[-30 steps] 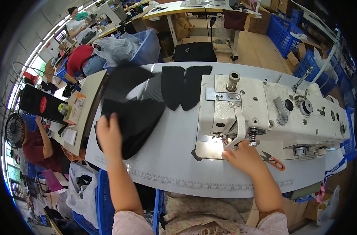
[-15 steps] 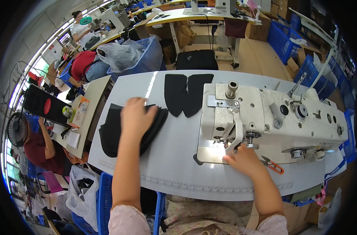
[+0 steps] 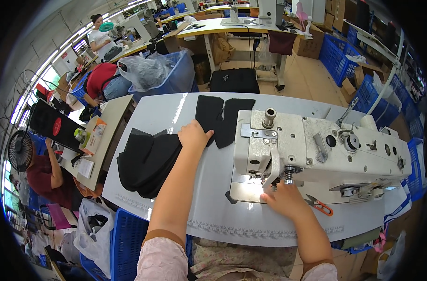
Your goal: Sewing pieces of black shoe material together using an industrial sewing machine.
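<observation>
My left hand point(image 3: 194, 136) lies over the lower left edge of a black fabric piece with two rounded lobes point(image 3: 234, 114), thumb spread from the fingers, gripping nothing that I can see. Just left of that hand is a stack of black fabric pieces point(image 3: 145, 164), loosely fanned. My right hand point(image 3: 286, 200) is at the needle area of a white sewing machine point(image 3: 316, 145). Its thumb points to the lit plate point(image 3: 246, 189), while the other fingers are partly hidden behind the presser parts. Orange-handled thread snips point(image 3: 322, 206) lie to the right of this hand.
A printed ruler strip point(image 3: 265, 236) runs along the near edge of the white table point(image 3: 213, 206). Below on the left stands a blue crate point(image 3: 127, 243) beside a white plastic bag point(image 3: 95, 234). Co-workers point(image 3: 49, 168) sit and stand farther off at the left.
My left hand has moved right, from above the stack to the two-lobed piece. My right hand stays by the needle. The whole view has shifted slightly.
</observation>
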The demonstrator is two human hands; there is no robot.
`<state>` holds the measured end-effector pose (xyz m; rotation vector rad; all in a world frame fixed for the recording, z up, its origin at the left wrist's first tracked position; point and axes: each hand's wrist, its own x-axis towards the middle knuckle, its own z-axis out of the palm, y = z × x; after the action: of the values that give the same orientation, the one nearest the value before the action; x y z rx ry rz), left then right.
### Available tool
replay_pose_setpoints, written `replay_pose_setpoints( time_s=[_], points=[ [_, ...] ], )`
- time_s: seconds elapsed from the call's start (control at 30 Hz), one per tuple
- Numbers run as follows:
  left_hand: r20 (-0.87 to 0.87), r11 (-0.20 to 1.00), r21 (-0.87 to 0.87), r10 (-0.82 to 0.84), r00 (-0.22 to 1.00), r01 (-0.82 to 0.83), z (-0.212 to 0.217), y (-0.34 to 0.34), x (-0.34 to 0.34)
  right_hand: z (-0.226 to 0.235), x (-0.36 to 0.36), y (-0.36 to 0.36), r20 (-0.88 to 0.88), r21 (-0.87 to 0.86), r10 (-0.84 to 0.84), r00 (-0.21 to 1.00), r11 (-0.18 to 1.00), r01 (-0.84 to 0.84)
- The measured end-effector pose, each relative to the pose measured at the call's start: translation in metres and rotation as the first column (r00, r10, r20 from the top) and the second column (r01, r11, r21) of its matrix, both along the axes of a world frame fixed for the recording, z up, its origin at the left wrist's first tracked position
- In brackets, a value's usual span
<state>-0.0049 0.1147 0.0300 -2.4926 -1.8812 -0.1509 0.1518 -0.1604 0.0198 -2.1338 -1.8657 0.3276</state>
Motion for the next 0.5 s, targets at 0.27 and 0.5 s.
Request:
replay_pose_setpoints(
  time_s=[0.27, 0.5],
  points=[
    [0.421, 0.994, 0.084, -0.093, 0.902, 0.063, 0.005, -0.007, 0.008, -0.005, 0.002, -0.003, -0.012, 0.081, 0.012, 1.000, 0.997, -0.011],
    [0.811, 0.927, 0.363, -0.362, 0.460, 0.089, 0.009, -0.013, 0.046, 0.010, 0.005, 0.002, -0.125, -0.137, 0.006, 0.992, 0.990, -0.023]
  ],
)
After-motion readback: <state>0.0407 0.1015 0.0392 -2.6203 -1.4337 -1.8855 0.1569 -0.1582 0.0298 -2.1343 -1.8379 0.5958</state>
